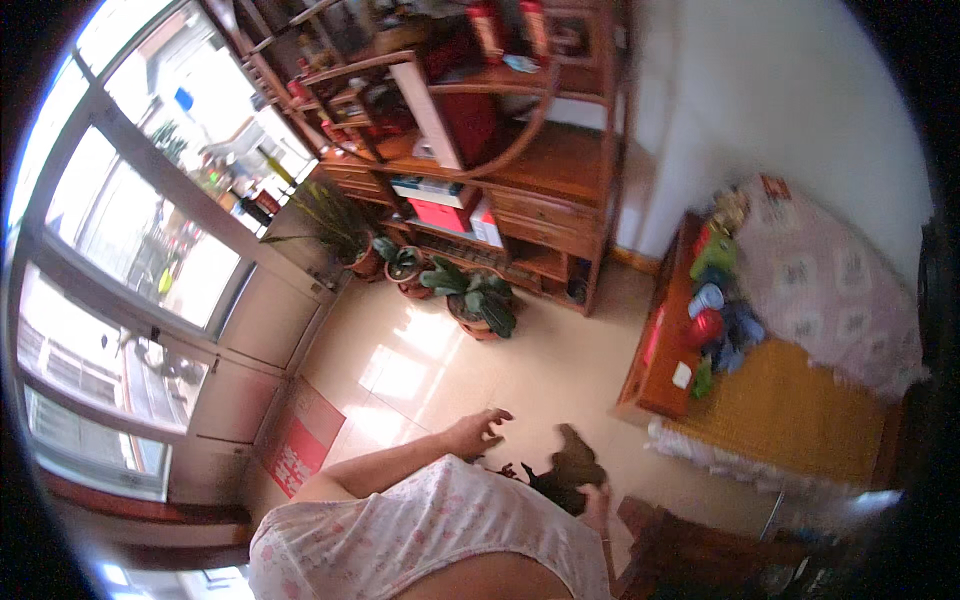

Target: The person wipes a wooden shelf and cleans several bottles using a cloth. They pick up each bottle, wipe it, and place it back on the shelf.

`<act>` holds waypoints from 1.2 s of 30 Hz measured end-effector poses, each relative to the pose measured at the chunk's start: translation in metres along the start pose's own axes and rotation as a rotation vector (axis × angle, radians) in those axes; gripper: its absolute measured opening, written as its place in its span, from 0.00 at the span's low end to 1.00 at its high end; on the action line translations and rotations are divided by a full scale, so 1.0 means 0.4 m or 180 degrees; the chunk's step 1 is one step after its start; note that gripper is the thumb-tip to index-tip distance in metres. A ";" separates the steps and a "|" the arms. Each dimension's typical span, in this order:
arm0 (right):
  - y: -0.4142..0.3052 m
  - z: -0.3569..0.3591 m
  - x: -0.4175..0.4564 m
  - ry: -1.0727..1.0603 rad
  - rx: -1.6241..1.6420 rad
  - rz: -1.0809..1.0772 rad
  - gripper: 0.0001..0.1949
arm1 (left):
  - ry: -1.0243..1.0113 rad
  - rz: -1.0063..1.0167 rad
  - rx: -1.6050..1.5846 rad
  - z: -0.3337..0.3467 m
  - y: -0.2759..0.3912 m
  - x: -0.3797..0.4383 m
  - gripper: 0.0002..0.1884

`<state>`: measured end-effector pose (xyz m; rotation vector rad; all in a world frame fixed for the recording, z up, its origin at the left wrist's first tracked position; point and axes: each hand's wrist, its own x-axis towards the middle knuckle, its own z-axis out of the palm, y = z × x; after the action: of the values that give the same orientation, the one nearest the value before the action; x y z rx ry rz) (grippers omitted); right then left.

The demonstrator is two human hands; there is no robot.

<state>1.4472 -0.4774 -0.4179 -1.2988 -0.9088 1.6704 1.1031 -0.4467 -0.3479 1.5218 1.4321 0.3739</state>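
My left hand [480, 433] is held out in front of my body above the tiled floor [540, 375]. Its fingers are loosely bent and apart, with nothing seen in them. My right hand [595, 501] is low at my right side, partly hidden by my floral top [450, 517]. It overlaps the edge of a dark brown and black shape [574, 465]; whether this is a cloth, a bag or partly shadow is unclear, and I cannot tell if the hand grips it.
Potted plants [476, 300] stand before a wooden display cabinet [547, 180]. To the right is a wooden seat [795, 412] with a patterned cover [832, 277] and a pile of toys [709, 322]. Glazed doors [150, 225] and a red mat [300, 442] lie left. Dark wooden furniture [690, 555] stands close at lower right.
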 end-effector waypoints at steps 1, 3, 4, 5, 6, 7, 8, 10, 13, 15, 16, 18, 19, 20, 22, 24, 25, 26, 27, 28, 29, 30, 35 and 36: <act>-0.127 0.150 0.023 -0.0465 0.0548 0.0583 0.22 | -0.0068 -0.0151 -0.0081 -0.039 0.068 -0.012 0.31; -0.089 0.314 0.092 -0.1289 -0.0178 0.0480 0.19 | 0.0499 0.0564 0.0368 -0.087 0.097 -0.070 0.36; -0.125 0.412 0.115 -0.1857 -0.0118 0.0558 0.15 | 0.0595 0.0620 -0.0066 -0.125 0.061 -0.087 0.35; -0.145 0.502 0.146 -0.2334 -0.0400 0.0537 0.16 | 0.0684 0.0679 -0.0500 -0.172 0.022 -0.112 0.35; -0.148 0.580 0.170 -0.2438 -0.0318 0.0599 0.17 | 0.0937 0.0600 -0.0254 -0.231 0.002 -0.140 0.33; -0.168 0.674 0.193 -0.2538 -0.0237 0.0632 0.18 | 0.0986 0.0310 -0.0943 -0.278 -0.046 -0.169 0.29; -0.197 0.761 0.211 -0.2679 -0.0048 0.0622 0.19 | 0.1033 0.0153 -0.1368 -0.337 -0.092 -0.191 0.25; -0.246 0.930 0.235 -0.2913 0.0312 0.0888 0.22 | 0.1197 -0.0100 -0.1914 -0.449 -0.174 -0.237 0.19; -0.282 1.142 0.265 -0.3452 -0.0124 0.1231 0.25 | 0.1762 -0.0220 -0.2088 -0.592 -0.257 -0.318 0.15; -0.250 1.253 0.284 -0.3594 -0.0304 0.1499 0.26 | 0.2243 -0.0027 -0.1862 -0.691 -0.302 -0.358 0.12; -0.230 1.302 0.300 -0.3761 -0.0582 0.1662 0.26 | 0.2267 0.0190 -0.1832 -0.774 -0.292 -0.390 0.09; -0.227 1.389 0.310 -0.3923 -0.0799 0.1563 0.24 | 0.2184 0.0243 -0.1765 -0.883 -0.299 -0.440 0.09; -0.259 1.436 0.314 -0.3981 -0.0930 0.1370 0.23 | 0.2169 0.0286 -0.1759 -0.926 -0.315 -0.455 0.09; -0.308 1.485 0.326 -0.4029 -0.1059 0.1175 0.23 | 0.2165 0.0303 -0.1816 -0.965 -0.340 -0.458 0.09; -0.379 1.567 0.327 -0.3699 -0.0953 0.0594 0.21 | 0.2181 0.0333 -0.1922 -1.031 -0.385 -0.453 0.08; -0.434 1.641 0.378 -0.3757 -0.0634 0.0194 0.25 | 0.2376 0.0602 -0.1877 -1.106 -0.398 -0.432 0.08; -0.479 1.685 0.380 -0.3726 -0.0298 0.0129 0.26 | 0.2505 0.0720 -0.1861 -1.140 -0.407 -0.426 0.08; -0.504 1.717 0.401 -0.3676 -0.0182 0.0065 0.27 | 0.2526 0.0732 -0.1934 -1.176 -0.432 -0.415 0.08; -0.532 1.746 0.429 -0.3615 -0.0058 -0.0024 0.29 | 0.2248 0.0225 -0.2135 -1.235 -0.432 -0.420 0.07; -0.582 1.783 0.439 -0.3542 0.0025 -0.0307 0.30 | 0.2357 0.0291 -0.1952 -1.289 -0.437 -0.418 0.08; -0.614 1.821 0.458 -0.3364 0.0075 -0.0593 0.29 | 0.2464 0.0357 -0.1768 -1.346 -0.445 -0.411 0.08; -0.646 1.857 0.493 -0.3262 -0.0063 -0.1062 0.28 | 0.2507 0.0549 -0.1691 -1.413 -0.449 -0.405 0.09; -0.716 2.056 0.714 -0.2063 -0.0448 -0.2756 0.24 | 0.2901 0.1034 -0.1393 -1.789 -0.412 -0.334 0.05; -0.738 2.096 0.765 -0.1946 -0.0297 -0.2956 0.26 | 0.2965 0.1052 -0.1151 -1.873 -0.389 -0.315 0.05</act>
<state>0.6363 -0.1266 -0.0965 -0.2507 -1.6379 1.2427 0.4044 -0.2633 -0.0655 1.3154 1.6412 1.6112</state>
